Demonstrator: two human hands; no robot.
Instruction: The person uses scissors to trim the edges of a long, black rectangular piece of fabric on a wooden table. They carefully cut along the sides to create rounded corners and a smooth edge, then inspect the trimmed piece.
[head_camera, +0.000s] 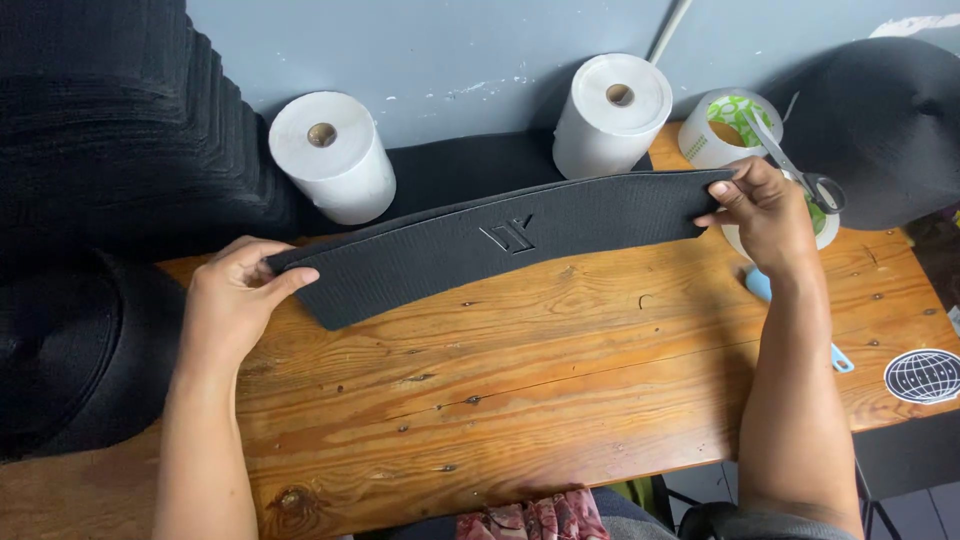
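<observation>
Here, wooden table (560, 350) (grey wall (450, 50)) bears black panel (500, 240).

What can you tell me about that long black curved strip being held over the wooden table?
The black strip is a long, arched band of textured, foam-like or fabric material, with a small raised angular emblem near its middle. It stretches flat just above the wooden table. The left hand pinches its left end, and the right hand grips its right end.
</observation>
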